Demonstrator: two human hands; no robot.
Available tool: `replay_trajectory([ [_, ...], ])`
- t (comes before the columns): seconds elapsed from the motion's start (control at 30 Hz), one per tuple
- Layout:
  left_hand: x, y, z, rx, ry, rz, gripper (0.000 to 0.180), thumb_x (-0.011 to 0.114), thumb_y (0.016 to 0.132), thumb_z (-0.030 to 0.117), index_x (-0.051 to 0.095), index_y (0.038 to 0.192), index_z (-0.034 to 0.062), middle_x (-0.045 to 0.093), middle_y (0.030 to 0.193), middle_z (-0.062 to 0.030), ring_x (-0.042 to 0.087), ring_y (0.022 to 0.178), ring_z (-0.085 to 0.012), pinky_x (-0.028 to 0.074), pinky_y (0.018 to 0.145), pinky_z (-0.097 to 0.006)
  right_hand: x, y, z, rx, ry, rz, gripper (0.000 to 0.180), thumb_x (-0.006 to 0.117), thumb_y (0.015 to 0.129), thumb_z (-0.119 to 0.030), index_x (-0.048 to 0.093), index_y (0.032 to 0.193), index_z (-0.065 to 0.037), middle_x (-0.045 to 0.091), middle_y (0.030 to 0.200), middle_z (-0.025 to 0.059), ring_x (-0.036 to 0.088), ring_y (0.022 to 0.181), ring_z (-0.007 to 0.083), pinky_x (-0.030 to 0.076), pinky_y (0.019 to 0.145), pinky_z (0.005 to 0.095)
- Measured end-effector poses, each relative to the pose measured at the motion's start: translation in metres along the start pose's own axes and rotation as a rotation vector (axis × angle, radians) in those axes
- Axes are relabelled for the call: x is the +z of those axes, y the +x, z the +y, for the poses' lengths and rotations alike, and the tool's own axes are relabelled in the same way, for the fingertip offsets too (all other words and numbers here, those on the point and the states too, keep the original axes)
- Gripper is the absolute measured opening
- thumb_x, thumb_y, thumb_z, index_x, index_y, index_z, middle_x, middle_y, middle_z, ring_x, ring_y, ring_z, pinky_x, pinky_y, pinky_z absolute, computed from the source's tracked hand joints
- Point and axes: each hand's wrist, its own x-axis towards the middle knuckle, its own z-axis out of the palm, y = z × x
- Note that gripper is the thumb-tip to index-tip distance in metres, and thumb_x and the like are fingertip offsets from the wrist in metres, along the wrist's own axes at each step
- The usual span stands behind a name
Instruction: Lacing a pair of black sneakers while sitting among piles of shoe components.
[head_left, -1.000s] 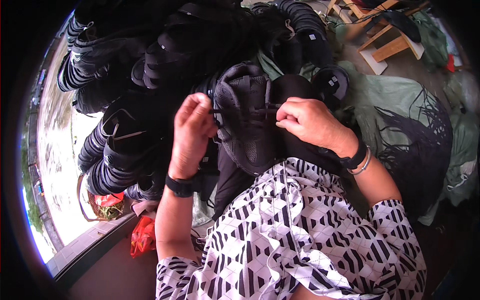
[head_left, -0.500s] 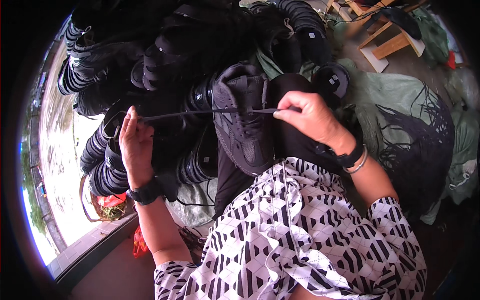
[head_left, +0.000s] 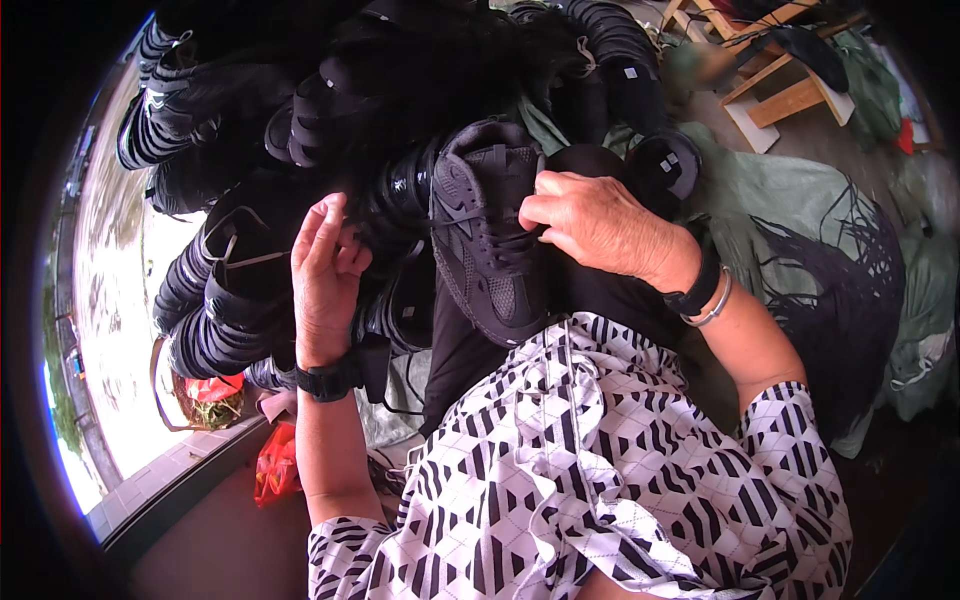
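Observation:
A black sneaker rests on my lap, its toe toward me, with a dark lace threaded across its front. My right hand is closed beside the sneaker's upper eyelets, pinching the shoelace; the fingers cover most of what they hold. To the left of the sneaker, my left hand is raised, apart from it, thumb and fingertips pressed together. Whatever may lie between those fingertips is lost against the dark background.
Stacked black shoes crowd the left and far side. At right, a bundle of dark laces lies over pale green sacking. A wooden stool is at the far right; an orange-red bag is at lower left.
Both hands have come closer together. My right hand has moved slightly left against the sneaker, and my left hand has shifted right. The lace stretched between them no longer shows.

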Motion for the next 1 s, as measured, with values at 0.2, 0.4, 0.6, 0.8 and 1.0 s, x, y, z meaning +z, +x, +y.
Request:
replay_trajectory([
  [0.2,-0.006,-0.003,-0.001,0.014,0.016,-0.029,0.019,0.054,0.094,0.015,0.057,0.111,0.0091,0.038,0.064,0.0088,0.029,0.053,-0.0014,0.026,0.051,-0.017,0.007,0.005,0.009,-0.052,0.097,0.039,0.012,0.066,0.072,-0.003,0.056,0.079,-0.005,0.052,0.078,0.008,0.058,0.076,0.0278,0.048,0.067,0.0361],
  [0.4,0.002,-0.002,0.003,0.01,0.037,0.008,0.018,0.053,0.093,0.011,0.057,0.11,0.0095,0.04,0.064,0.0082,0.031,0.052,-0.0018,0.027,0.05,-0.018,0.024,-0.006,0.0,-0.078,0.02,0.351,0.014,0.065,0.072,0.001,0.053,0.078,-0.003,0.053,0.076,0.0089,0.057,0.07,0.0286,0.048,0.06,0.0354],
  [0.6,-0.028,0.005,0.052,0.192,-0.313,-0.062,0.022,0.054,0.089,0.002,0.057,0.111,0.0028,0.056,0.076,0.0026,0.036,0.053,-0.003,0.031,0.05,-0.019,0.028,-0.031,-0.005,-0.172,-0.183,-0.035,0.008,0.058,0.073,-0.002,0.051,0.072,-0.006,0.05,0.07,0.0054,0.058,0.075,0.024,0.049,0.059,0.0344],
  [0.8,-0.023,0.004,0.024,0.127,-0.206,0.032,0.021,0.055,0.091,0.008,0.057,0.112,0.0054,0.05,0.07,0.006,0.036,0.054,-0.0025,0.029,0.051,-0.019,0.015,-0.02,-0.011,0.111,0.077,0.438,0.012,0.065,0.08,-0.009,0.055,0.087,-0.006,0.055,0.074,0.0083,0.06,0.068,0.0281,0.049,0.058,0.0349],
  [1.0,-0.015,-0.001,0.004,0.073,-0.02,0.05,0.018,0.053,0.093,0.011,0.058,0.11,0.0076,0.045,0.066,0.0065,0.033,0.053,-0.003,0.027,0.051,-0.019,0.013,-0.002,-0.02,0.33,0.106,0.166,0.025,0.066,0.078,-0.007,0.053,0.099,-0.007,0.062,0.084,0.009,0.064,0.073,0.0273,0.05,0.062,0.0321],
])
